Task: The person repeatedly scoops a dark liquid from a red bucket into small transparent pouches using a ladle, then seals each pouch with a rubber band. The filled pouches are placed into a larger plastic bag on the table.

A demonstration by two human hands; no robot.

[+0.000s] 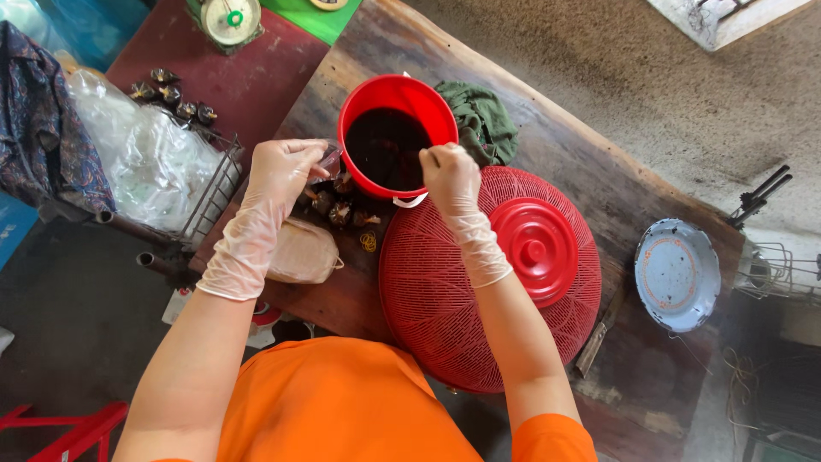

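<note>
- Hands: both wear thin clear gloves and work at the rim of a red bucket [395, 92] of dark liquid.
- Left hand [282, 171]: fingers curled around a small clear bag [330, 156], held at the bucket's left edge.
- Right hand [450, 175]: closed into a loose fist over the bucket's near rim; whatever it grips is too small to tell.
- Red bucket: stands on the dark wooden surface [581, 162], touching a red mesh dome cover [428, 291] in front of it.
- Small dark tied parcels [338, 205] lie just left of the bucket, beside a tan filled bag [301, 253].
- Green cloth [486, 120] lies behind the bucket.
- Blue-rimmed enamel plate [677, 274] rests at the surface's right end.
</note>
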